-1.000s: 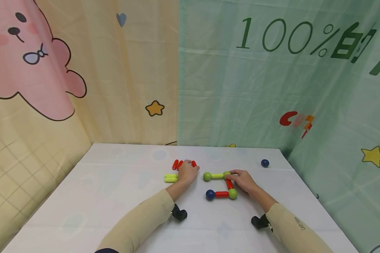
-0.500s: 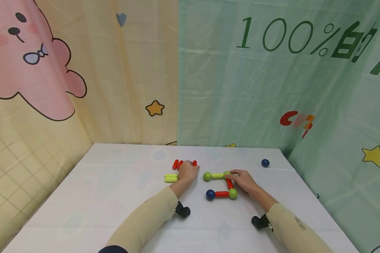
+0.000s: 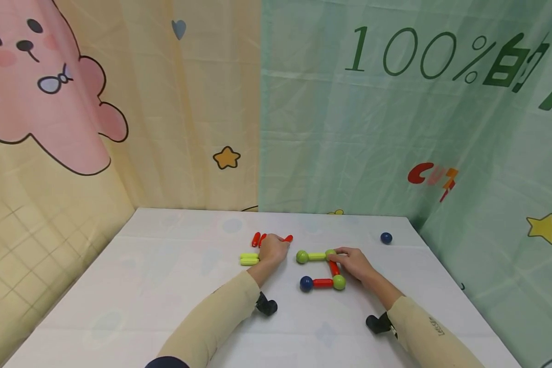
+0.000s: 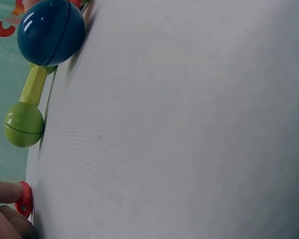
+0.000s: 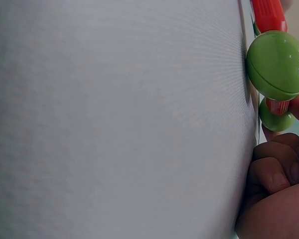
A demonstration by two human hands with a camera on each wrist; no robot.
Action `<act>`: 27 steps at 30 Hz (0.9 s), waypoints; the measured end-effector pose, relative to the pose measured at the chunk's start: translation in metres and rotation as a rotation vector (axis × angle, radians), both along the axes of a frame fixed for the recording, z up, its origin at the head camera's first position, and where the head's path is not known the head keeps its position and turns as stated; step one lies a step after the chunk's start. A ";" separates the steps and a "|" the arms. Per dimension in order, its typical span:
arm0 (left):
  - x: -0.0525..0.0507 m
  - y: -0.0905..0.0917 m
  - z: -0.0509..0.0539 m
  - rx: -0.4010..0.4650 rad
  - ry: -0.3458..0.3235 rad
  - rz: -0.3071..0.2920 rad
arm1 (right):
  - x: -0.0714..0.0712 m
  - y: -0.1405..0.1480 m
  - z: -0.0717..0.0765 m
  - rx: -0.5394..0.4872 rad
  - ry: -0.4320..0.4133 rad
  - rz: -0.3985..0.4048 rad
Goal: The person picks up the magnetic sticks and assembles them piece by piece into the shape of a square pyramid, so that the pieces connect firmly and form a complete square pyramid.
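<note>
My left hand [image 3: 273,249] pinches a short red rod [image 3: 288,238] at the table's back; in the left wrist view a fingertip and thumb meet on that red rod [image 4: 24,200]. The right hand [image 3: 355,262] grips the far-right green ball [image 3: 330,253] of a joined shape. From that ball a yellow-green rod [image 3: 316,256] runs left to another green ball [image 3: 302,256], and a red rod [image 3: 334,268] runs down to a nearer green ball [image 3: 339,282]. A second red rod [image 3: 323,282] joins this one to a dark blue ball [image 3: 306,283].
Two red rods [image 3: 256,239] lie left of the left hand, with yellow-green rods [image 3: 249,261] just below them. A loose dark blue ball [image 3: 386,238] sits near the back right of the white table [image 3: 133,306]. Printed curtains stand behind.
The red rod at my left fingertips has turned from nearly upright to slanting rightward. My left forearm has shifted slightly right. The right hand has stayed on the green ball.
</note>
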State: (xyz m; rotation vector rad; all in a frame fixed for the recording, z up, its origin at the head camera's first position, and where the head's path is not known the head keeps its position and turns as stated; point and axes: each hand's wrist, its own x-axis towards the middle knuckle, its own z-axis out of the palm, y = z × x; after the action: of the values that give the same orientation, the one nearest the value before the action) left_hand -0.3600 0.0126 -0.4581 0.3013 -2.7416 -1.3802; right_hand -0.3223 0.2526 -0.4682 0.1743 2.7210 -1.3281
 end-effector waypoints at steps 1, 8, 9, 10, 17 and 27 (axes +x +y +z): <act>0.000 0.000 0.000 0.001 -0.001 0.001 | 0.000 0.000 0.000 0.001 -0.001 0.001; 0.001 -0.001 0.001 0.016 -0.012 0.001 | 0.000 0.000 0.000 0.011 -0.003 -0.002; 0.001 -0.001 0.001 0.019 -0.014 -0.002 | 0.000 0.000 0.000 0.011 -0.003 -0.003; 0.001 -0.001 0.001 0.021 -0.014 -0.005 | 0.000 0.000 0.000 0.013 -0.003 -0.003; 0.006 -0.004 0.002 0.033 -0.012 -0.033 | 0.000 0.000 0.000 0.010 -0.002 0.000; 0.018 -0.005 0.006 0.078 -0.007 -0.108 | 0.000 0.001 0.000 0.018 0.014 0.007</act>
State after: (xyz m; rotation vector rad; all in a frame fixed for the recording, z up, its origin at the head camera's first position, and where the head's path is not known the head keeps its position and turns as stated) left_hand -0.3424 0.0076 -0.4516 0.1639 -2.7510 -1.5177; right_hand -0.3226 0.2534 -0.4685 0.1570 2.7430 -1.3080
